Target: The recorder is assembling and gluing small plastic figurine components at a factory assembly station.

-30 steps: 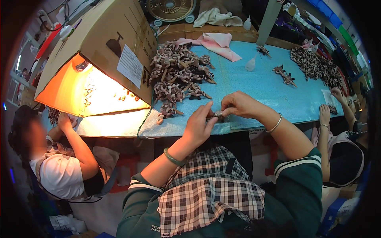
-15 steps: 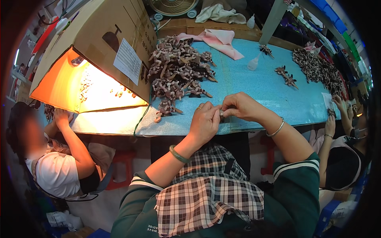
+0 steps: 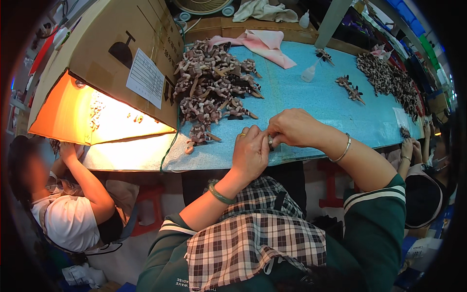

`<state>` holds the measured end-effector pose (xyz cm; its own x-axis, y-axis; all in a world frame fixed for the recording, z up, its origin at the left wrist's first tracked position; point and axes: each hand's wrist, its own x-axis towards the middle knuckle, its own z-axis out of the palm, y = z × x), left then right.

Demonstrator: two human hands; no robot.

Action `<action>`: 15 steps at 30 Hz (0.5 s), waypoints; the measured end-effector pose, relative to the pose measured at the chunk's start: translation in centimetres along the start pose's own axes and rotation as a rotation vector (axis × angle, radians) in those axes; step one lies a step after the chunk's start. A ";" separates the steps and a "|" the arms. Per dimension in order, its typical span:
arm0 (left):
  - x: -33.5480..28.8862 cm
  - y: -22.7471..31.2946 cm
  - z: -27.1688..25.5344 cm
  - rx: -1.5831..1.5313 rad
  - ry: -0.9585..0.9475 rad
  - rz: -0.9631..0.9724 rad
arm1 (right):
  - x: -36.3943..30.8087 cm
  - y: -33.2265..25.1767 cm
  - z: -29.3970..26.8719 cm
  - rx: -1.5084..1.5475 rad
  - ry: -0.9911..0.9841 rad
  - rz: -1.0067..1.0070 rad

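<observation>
My left hand [image 3: 250, 152] and my right hand [image 3: 295, 127] meet at the near edge of the blue table. Their fingers pinch a small greyish piece [image 3: 271, 142] between them. Most of it is hidden behind the fingertips, so I cannot make out its kind. Just beyond my left hand lies a heap of small brown, pink and dark figurines [image 3: 209, 92] with pointed tan ends. A pale loose piece [image 3: 189, 150] rests at the heap's near end. Farther right, a white squeeze bottle [image 3: 308, 74] with a thin tip stands near two small figurine clusters [image 3: 349, 89].
A cardboard box [image 3: 151, 53] with a bright lamp inside stands at the left, a green cord [image 3: 170, 148] beside it. Pink cloth [image 3: 265, 46] lies behind the heap. Another figurine pile [image 3: 389, 80] is at the far right. Co-workers sit on both sides; a metal post [image 3: 333, 23] rises behind.
The view has shifted slightly. My right elbow has swung outward to the right, and my right hand has turned a little over the piece. Both hands stay together at the table edge.
</observation>
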<state>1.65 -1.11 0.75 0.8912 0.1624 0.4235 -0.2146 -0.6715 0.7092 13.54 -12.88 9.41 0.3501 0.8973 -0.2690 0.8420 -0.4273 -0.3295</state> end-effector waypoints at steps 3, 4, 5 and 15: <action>-0.2 -0.1 0.0 -0.001 0.014 0.006 | 0.1 0.1 0.1 0.036 0.006 -0.026; -0.2 -0.1 -0.1 -0.001 0.017 0.008 | 0.1 -0.1 0.0 0.024 -0.003 -0.015; -0.2 -0.2 -0.2 -0.015 -0.010 0.006 | 0.1 -0.2 0.0 0.012 -0.012 -0.006; 0.8 -0.1 -3.1 0.049 -0.302 0.167 | -0.2 0.9 0.2 -0.047 0.032 -0.052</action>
<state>1.16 1.32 2.80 0.9252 -0.1689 0.3398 -0.3541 -0.7062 0.6131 14.11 -13.46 8.97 0.3178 0.9213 -0.2239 0.8773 -0.3753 -0.2990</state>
